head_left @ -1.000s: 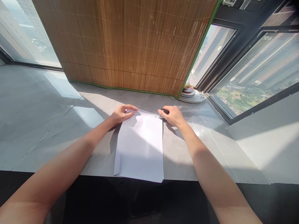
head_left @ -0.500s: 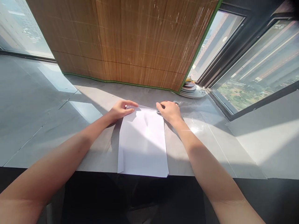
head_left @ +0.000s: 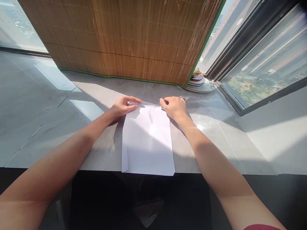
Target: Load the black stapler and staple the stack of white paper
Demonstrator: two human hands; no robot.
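A stack of white paper sheets [head_left: 148, 140] lies on the grey ledge, its lower edge reaching just past the ledge's front edge. My left hand [head_left: 122, 107] holds the stack at its top left corner, thumb on top and the fingers along the far edge. Around a small black and silver stapler [head_left: 167, 102], mostly hidden in the palm, my right hand [head_left: 175, 107] is closed at the top right corner of the stack. A crease runs down the left side of the top sheet.
Behind the paper hangs a brown bamboo blind [head_left: 124, 41] with green trim. Several stacked plates [head_left: 198, 83] stand at the blind's right corner, near a dark window frame [head_left: 230, 57]. A white wall [head_left: 283, 134] bounds the ledge [head_left: 57, 134] on the right.
My view has tilted slightly, so the ledge and paper sit a little higher in the picture. Both hands stay at the paper's top corners, with almost no movement.
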